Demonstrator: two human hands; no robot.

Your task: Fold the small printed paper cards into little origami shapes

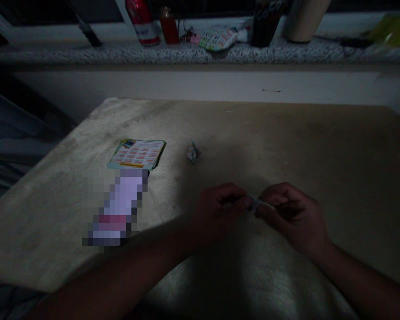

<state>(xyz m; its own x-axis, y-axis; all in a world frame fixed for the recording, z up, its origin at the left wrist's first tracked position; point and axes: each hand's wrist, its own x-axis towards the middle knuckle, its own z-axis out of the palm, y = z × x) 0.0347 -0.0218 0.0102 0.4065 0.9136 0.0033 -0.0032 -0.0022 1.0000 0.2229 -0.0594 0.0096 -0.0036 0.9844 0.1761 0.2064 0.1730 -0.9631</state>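
Note:
Above the table [270, 146], right of its middle, my left hand [222, 209] and my right hand [295, 213] come close together. Both pinch a small, thin strip of folded paper [255, 203] between thumb and fingertips. The strip looks pale with darker print, but the dim light hides its detail. Past my left hand lies a small crumpled, colourful piece [193, 153] that looks like printed paper or a wrapper. Farther left rests a stack of printed cards or leaflets [138, 153] with rows of red and white boxes.
A phone [123, 204] with a lit, blurred-out screen lies below the stack. Behind the table, a speckled stone sill [173, 55] bears a red can [143, 24], a small red bottle [169, 27], a crumpled printed packet [218, 39] and a dark cup [266, 24].

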